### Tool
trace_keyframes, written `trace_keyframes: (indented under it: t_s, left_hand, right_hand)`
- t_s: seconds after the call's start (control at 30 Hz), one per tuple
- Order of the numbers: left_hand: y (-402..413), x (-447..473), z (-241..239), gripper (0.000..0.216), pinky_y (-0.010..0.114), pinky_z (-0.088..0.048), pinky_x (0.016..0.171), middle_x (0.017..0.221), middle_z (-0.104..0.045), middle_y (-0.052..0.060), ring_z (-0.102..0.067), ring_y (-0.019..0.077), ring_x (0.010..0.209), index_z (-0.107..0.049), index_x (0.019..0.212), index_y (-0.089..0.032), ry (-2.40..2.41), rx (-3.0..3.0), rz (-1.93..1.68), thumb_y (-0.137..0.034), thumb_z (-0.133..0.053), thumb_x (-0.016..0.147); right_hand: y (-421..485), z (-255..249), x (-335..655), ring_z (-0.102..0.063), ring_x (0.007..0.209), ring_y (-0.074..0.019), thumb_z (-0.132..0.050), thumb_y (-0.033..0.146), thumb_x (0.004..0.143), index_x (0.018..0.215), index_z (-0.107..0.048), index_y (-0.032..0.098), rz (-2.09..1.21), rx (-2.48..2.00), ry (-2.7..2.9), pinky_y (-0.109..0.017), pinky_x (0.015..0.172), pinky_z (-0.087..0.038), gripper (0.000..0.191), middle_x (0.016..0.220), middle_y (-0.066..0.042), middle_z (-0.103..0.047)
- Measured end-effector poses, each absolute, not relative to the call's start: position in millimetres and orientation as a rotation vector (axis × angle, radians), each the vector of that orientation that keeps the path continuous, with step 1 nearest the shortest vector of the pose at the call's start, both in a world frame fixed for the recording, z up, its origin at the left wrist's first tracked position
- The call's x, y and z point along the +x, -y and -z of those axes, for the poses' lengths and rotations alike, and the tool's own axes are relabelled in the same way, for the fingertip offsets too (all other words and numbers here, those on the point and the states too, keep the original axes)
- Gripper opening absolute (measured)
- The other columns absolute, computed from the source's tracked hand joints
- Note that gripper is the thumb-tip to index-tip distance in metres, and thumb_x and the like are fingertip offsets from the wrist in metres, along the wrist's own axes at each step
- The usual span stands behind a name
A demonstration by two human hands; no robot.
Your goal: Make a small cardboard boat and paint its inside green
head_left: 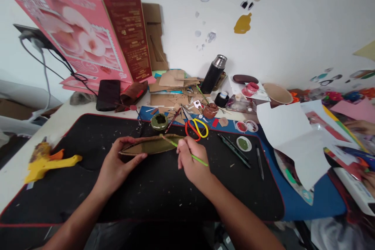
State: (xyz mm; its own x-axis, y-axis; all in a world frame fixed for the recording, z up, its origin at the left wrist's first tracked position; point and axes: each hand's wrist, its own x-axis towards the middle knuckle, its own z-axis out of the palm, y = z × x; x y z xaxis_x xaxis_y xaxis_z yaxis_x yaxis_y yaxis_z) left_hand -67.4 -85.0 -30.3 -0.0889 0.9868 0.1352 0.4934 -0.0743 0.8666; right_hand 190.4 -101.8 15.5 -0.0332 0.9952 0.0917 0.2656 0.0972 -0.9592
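Observation:
A long, pointed cardboard piece shaped like a boat (146,147), partly olive green inside, is held above the black mat by my left hand (120,160). Its fingers grip the left end, thumb in front. My right hand (191,158) pinches a paintbrush with a bright green handle (200,160). The brush tip meets the piece's far edge, near the middle. Just behind stands an open jar of dark green paint (159,122). Scissors with red and yellow handles (197,129) lie beyond my right hand.
A yellow glue gun (49,160) lies left on the black mat (140,199). A black thermos (215,73) stands behind cardboard scraps (170,86). Right of my hand are a lid with green paint (243,143) and pens (259,163). Another person's hand (361,127) shows far right.

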Motion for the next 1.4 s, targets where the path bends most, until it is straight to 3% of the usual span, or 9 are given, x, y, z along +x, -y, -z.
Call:
trace_keyframes:
  t_s: [0.13, 0.37, 0.7, 1.4]
  left_hand:
    - [86, -67, 28, 0.049, 0.044, -0.062, 0.092, 0.108, -0.076, 0.003, -0.075, 0.0300, 0.100, -0.065, 0.109, -0.027, -1.626, 1.611, -1.105, -0.061, -0.084, 0.079]
    - [85, -66, 27, 0.050, 0.046, -0.061, 0.096, 0.109, -0.076, 0.003, -0.074, 0.0304, 0.103, -0.064, 0.109, -0.027, -1.622, 1.614, -1.096, -0.061, -0.084, 0.078]
    - [87, -65, 26, 0.049, 0.044, -0.061, 0.092, 0.109, -0.075, 0.004, -0.075, 0.0296, 0.101, -0.064, 0.110, -0.026, -1.609, 1.580, -1.088, -0.058, -0.084, 0.078]
    - [87, -65, 24, 0.049, 0.044, -0.062, 0.093, 0.109, -0.076, 0.004, -0.075, 0.0298, 0.101, -0.064, 0.109, -0.026, -1.626, 1.613, -1.075, -0.061, -0.083, 0.080]
  right_hand:
    - [99, -20, 183, -0.059, 0.044, -0.0131, -0.047, 0.050, 0.116, 0.084, -0.060, 0.025, -0.974, -1.286, 1.567, -0.025, 0.059, -0.047, 0.043, 0.050, 0.007, -0.056]
    - [100, -13, 193, -0.054, 0.040, -0.0123, -0.045, 0.058, 0.116, 0.083, -0.058, 0.025, -1.055, -1.298, 1.417, -0.023, 0.051, -0.044, 0.048, 0.047, 0.008, -0.052]
    - [98, -28, 174, -0.057, 0.042, -0.0132, -0.047, 0.047, 0.116, 0.084, -0.060, 0.025, -0.992, -1.260, 1.571, -0.026, 0.059, -0.048, 0.041, 0.050, 0.007, -0.056]
    - [101, -10, 192, -0.053, 0.040, -0.0120, -0.046, 0.062, 0.116, 0.084, -0.058, 0.025, -1.101, -1.272, 1.364, -0.023, 0.049, -0.044, 0.050, 0.047, 0.009, -0.049]
